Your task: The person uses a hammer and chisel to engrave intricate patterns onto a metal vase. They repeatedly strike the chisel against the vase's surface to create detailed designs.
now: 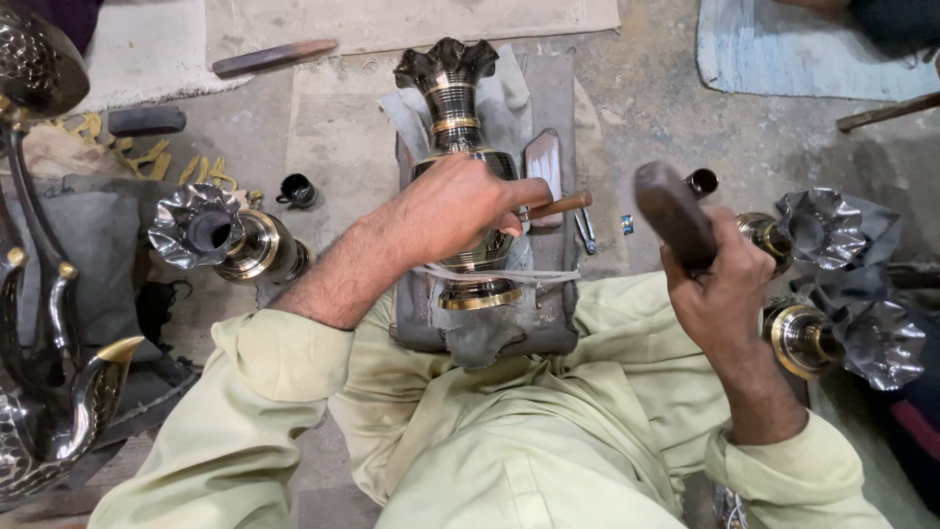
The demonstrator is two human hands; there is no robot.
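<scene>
A dark metal vase [455,108] with brass bands and a fluted mouth lies on a grey padded block [548,313] between my knees, held down by a white cord. My left hand [455,206] rests on the vase's belly and grips a small tool with a wooden handle [563,205], its tip hidden under my fingers. My right hand [720,284] is raised to the right of the vase, closed around a dark wooden mallet [671,211].
Similar fluted vases lie at the left [220,235] and at the right [832,230] [852,338]. A large dark ornate metal vessel [49,392] stands at the far left. A small black cup [297,190], a wooden stick [274,57] and pliers [586,231] lie on the floor.
</scene>
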